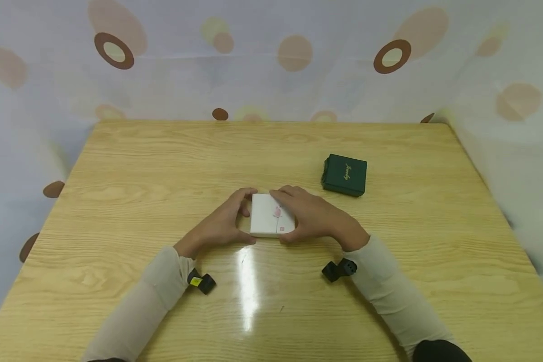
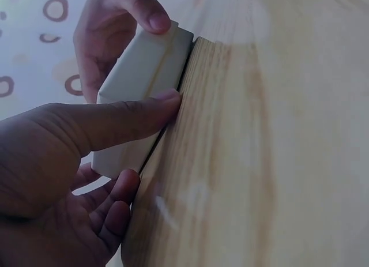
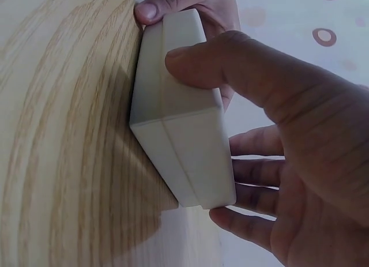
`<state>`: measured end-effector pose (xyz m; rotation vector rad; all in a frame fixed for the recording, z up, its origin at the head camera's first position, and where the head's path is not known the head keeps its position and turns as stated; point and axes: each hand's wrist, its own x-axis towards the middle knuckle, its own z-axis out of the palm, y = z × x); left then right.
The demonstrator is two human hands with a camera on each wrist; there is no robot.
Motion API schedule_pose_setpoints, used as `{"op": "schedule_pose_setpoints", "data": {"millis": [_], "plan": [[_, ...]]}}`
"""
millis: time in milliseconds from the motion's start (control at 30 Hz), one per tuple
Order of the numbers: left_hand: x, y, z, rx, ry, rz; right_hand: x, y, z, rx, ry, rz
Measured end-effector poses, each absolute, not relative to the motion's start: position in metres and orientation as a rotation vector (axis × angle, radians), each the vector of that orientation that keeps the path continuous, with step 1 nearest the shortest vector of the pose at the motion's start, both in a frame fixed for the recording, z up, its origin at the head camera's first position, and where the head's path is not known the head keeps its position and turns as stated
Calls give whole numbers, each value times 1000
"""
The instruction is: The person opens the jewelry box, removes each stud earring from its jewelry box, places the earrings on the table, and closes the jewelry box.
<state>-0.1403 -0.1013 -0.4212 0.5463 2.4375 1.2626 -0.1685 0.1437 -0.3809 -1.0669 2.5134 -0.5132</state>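
A small white box [image 1: 263,216] with a pink flower drawn on its top sits flat on the wooden table, between both hands. At its left end the left hand [image 1: 226,221] holds it, thumb along the near side and fingers toward the far corner. The right hand [image 1: 317,216] grips the right part, its thumb pressed to the near side and its fingers reaching round the back. A seam line runs around the side of the white box [image 3: 184,146] in the right wrist view, and the lid looks closed. Part of the top is covered by the right hand.
A dark green box [image 1: 344,176] with gold script and a ribbon at its left side lies behind and right of the hands. The wooden table [image 1: 163,156] ends at a patterned curtain [image 1: 253,85]. A black camera is strapped to each wrist.
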Motion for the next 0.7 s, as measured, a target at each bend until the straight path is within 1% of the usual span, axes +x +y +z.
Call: {"op": "schedule_pose_setpoints", "data": {"millis": [233, 400, 700], "plan": [[-141, -109, -424, 542, 2450, 1300, -172, 138, -378, -1124, 2514, -467], [-144, -106, -426, 552, 2439, 1326, -174, 139, -377, -1126, 2533, -447], [-141, -103, -428, 571, 2418, 1283, -163, 143, -378, -1067, 2525, -456]]}}
